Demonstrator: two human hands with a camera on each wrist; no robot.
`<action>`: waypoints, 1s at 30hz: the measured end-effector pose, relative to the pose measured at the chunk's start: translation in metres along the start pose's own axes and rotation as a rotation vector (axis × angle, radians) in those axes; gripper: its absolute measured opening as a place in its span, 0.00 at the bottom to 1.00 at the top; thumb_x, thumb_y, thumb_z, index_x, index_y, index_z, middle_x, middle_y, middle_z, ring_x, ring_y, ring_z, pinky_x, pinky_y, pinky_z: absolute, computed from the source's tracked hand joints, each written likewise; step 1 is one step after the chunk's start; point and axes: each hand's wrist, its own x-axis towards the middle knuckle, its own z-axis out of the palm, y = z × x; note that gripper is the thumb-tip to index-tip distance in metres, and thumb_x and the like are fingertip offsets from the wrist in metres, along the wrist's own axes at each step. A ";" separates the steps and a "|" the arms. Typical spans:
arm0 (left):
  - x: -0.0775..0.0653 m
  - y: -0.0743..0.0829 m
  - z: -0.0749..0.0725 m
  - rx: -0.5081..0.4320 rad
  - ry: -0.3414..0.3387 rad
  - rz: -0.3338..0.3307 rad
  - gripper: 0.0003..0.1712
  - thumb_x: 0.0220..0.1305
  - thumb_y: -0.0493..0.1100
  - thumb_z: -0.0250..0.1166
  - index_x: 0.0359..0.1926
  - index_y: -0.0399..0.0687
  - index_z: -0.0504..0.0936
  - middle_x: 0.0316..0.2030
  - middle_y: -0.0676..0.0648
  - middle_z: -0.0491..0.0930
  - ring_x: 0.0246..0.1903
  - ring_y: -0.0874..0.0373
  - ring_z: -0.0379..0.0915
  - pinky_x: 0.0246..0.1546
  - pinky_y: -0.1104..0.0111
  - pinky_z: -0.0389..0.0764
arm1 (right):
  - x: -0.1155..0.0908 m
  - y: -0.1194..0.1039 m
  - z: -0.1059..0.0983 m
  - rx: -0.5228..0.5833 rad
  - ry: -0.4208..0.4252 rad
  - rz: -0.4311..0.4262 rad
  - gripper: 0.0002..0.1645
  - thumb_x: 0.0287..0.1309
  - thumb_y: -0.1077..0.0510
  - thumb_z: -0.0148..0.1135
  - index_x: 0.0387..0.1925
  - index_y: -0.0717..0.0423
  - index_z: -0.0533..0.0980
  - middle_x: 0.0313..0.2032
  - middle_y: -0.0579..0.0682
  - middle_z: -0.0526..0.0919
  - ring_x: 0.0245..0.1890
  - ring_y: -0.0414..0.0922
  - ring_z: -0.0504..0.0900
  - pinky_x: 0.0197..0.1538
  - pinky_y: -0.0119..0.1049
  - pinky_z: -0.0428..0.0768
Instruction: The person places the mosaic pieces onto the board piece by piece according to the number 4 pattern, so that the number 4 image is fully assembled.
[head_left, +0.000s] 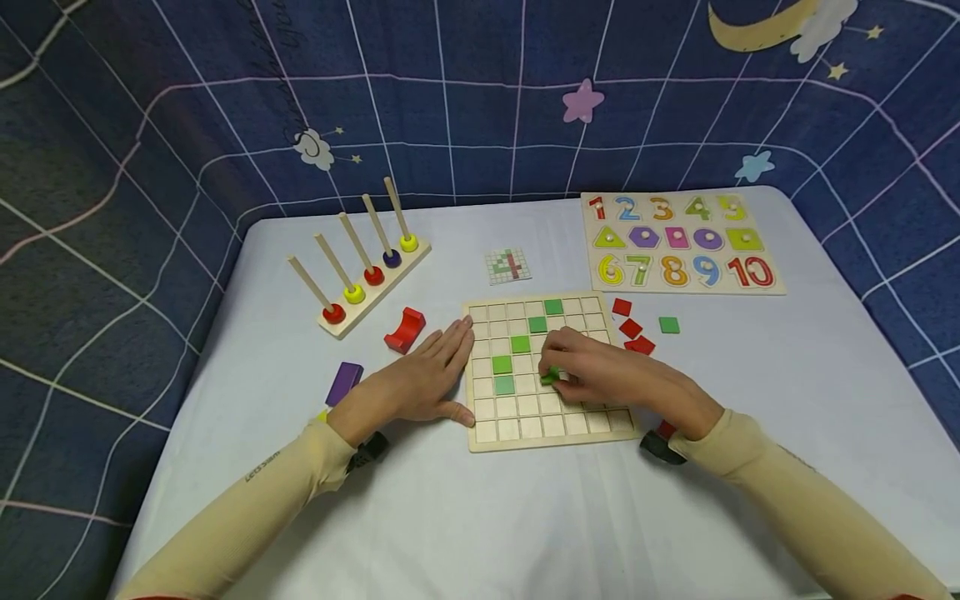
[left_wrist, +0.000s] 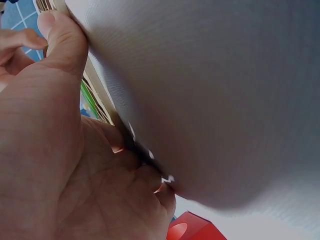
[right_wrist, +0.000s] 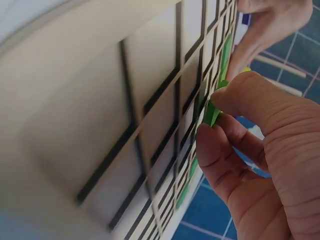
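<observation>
A wooden grid board (head_left: 531, 428) lies in front of me in the head view. A diagonal run of several green square tiles (head_left: 521, 344) sits in its cells. With thumb and fingertips my right hand (head_left: 600, 367) pinches a green tile (right_wrist: 215, 107), tilted, right at the grid cells. That hand covers part of the board's right side. My left hand (head_left: 427, 375) rests along the board's left edge, fingers extended and thumb near the lower corner. The left wrist view shows its palm (left_wrist: 105, 195) against the board's side.
Loose red tiles (head_left: 631, 328) and one green tile (head_left: 669, 325) lie right of the board. A small pattern card (head_left: 508, 267) lies behind it. A number puzzle (head_left: 682, 283) stands back right, a peg stacker (head_left: 378, 287) back left. Red (head_left: 405, 330) and purple blocks (head_left: 344, 384) flank my left hand.
</observation>
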 end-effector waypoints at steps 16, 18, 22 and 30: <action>0.000 0.000 0.000 -0.006 -0.004 -0.005 0.75 0.63 0.78 0.64 0.85 0.32 0.38 0.87 0.34 0.33 0.88 0.39 0.33 0.88 0.48 0.46 | 0.027 -0.010 0.011 -0.035 -0.044 -0.070 0.03 0.67 0.65 0.71 0.40 0.55 0.85 0.45 0.49 0.83 0.47 0.44 0.76 0.51 0.37 0.83; 0.000 -0.001 0.000 -0.002 0.000 -0.007 0.75 0.63 0.78 0.64 0.85 0.32 0.38 0.87 0.34 0.33 0.88 0.39 0.33 0.88 0.48 0.46 | 0.027 -0.010 0.011 -0.046 -0.030 -0.088 0.02 0.66 0.64 0.72 0.38 0.55 0.85 0.44 0.49 0.84 0.47 0.44 0.77 0.52 0.37 0.84; 0.002 -0.002 0.001 0.000 0.001 -0.008 0.76 0.62 0.78 0.64 0.85 0.32 0.38 0.87 0.34 0.33 0.88 0.39 0.33 0.88 0.48 0.46 | 0.029 -0.011 0.012 -0.067 0.013 -0.147 0.05 0.64 0.66 0.73 0.33 0.55 0.85 0.39 0.47 0.84 0.42 0.44 0.76 0.47 0.35 0.83; 0.001 0.000 0.000 -0.008 -0.007 -0.011 0.76 0.62 0.78 0.65 0.85 0.32 0.38 0.87 0.34 0.33 0.88 0.39 0.33 0.88 0.48 0.46 | 0.028 -0.012 0.016 -0.104 0.038 -0.154 0.07 0.61 0.67 0.74 0.30 0.54 0.84 0.34 0.45 0.83 0.36 0.42 0.71 0.41 0.32 0.77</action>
